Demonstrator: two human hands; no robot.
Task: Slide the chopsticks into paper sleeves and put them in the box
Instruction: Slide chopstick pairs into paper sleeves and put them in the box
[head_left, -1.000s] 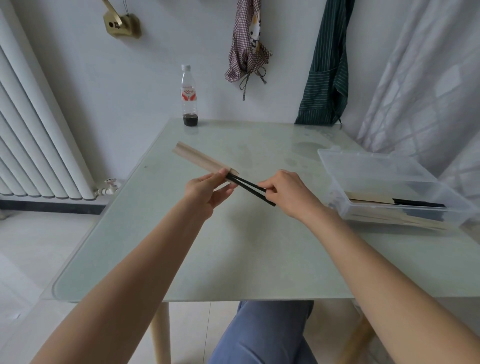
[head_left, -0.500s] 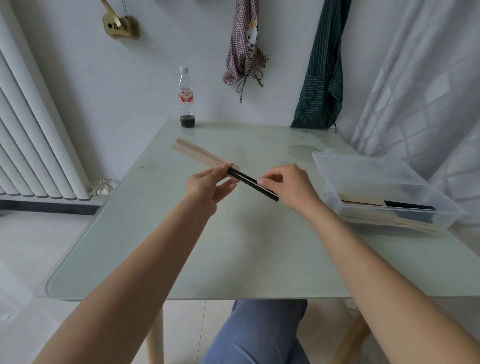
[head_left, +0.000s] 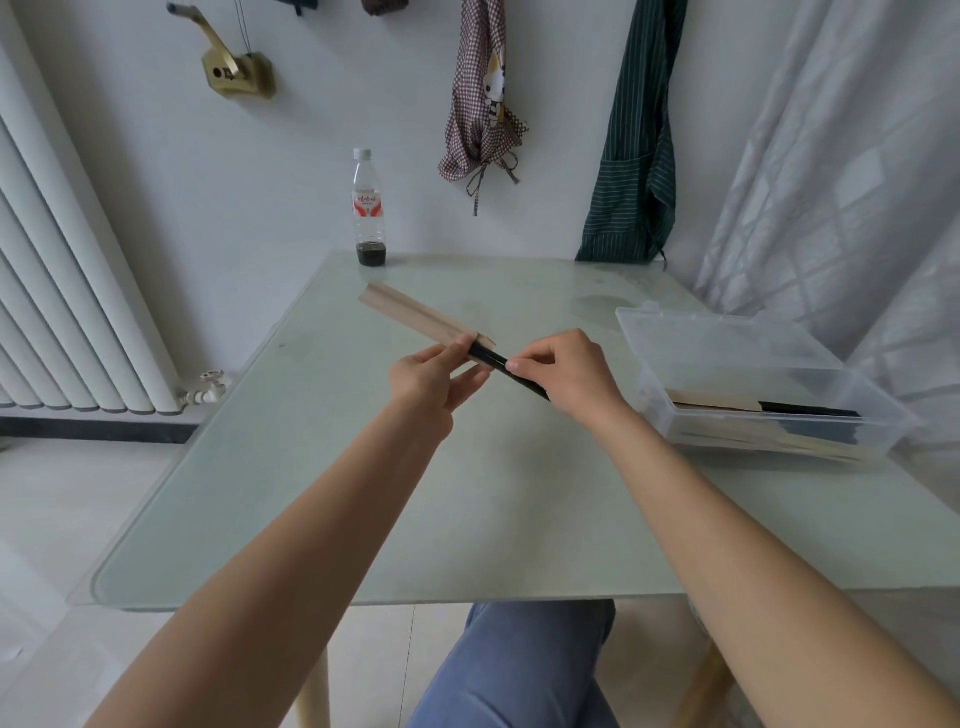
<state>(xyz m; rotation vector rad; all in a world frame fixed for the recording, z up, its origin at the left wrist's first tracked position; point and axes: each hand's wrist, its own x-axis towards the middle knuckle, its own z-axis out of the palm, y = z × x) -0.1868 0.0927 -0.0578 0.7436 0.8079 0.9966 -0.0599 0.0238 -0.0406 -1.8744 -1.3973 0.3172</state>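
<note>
White wall and a radiator (head_left: 67, 291) back your glass surface (head_left: 467, 519), where a bottle (head_left: 370, 208) stands at the far edge. Your left hand (head_left: 431, 376) reaches in from lower left and pinches the near end of the sleeve (head_left: 415, 317), which angles up and away toward the bottle. Your right hand (head_left: 566, 379) comes in from lower right, fingers curled round the black chopsticks (head_left: 488, 357), whose tips sit inside the sleeve mouth. Both hands hover above the surface's middle, close together. At the right edge, well apart from your right hand, sits the clear box (head_left: 727, 332) with sleeved pairs inside. Bare glass lies between your forearms and toward the near edge.
</note>
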